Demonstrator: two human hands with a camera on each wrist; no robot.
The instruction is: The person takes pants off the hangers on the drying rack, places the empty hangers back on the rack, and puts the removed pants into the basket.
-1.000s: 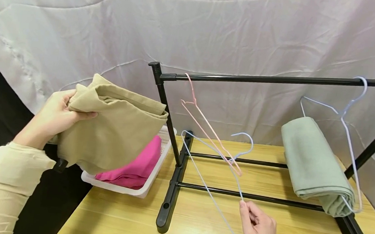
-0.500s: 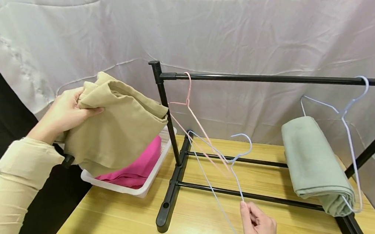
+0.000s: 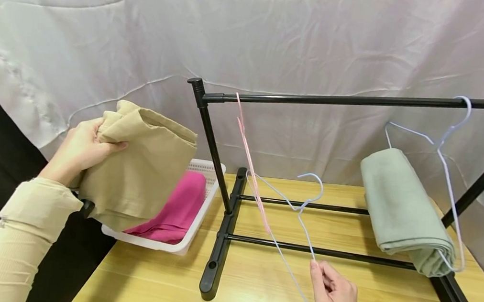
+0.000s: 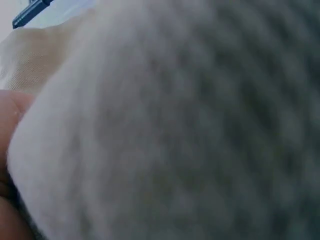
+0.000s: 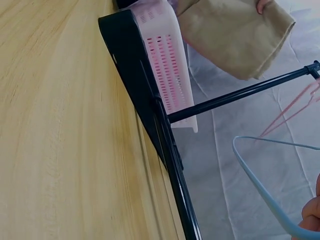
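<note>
My left hand [image 3: 84, 147] grips a folded khaki cloth [image 3: 145, 166] by its left edge and holds it up above the white basket. In the left wrist view a blurred, pale fuzzy surface hides most of this hand. My right hand [image 3: 333, 293] pinches one side of a light blue hanger [image 3: 301, 214] between thumb and fingers, low in front of the rack, its hook pointing up. On the left end of the rail hangs a pink hanger [image 3: 249, 161], seen nearly edge-on and bearing nothing.
A black clothes rack [image 3: 337, 100] stands on the wooden table [image 3: 148, 282]. On its right, a lavender hanger [image 3: 449, 169] carries a folded sage-green cloth [image 3: 405, 208]. The white basket [image 3: 193, 235] at left holds a magenta cloth [image 3: 181, 208]. A pale curtain covers the back.
The pink hanger has swung round on the rail until nearly edge-on. My left hand moved the khaki cloth slightly right, then the cloth's far edge drew back left. The right hand stays put.
</note>
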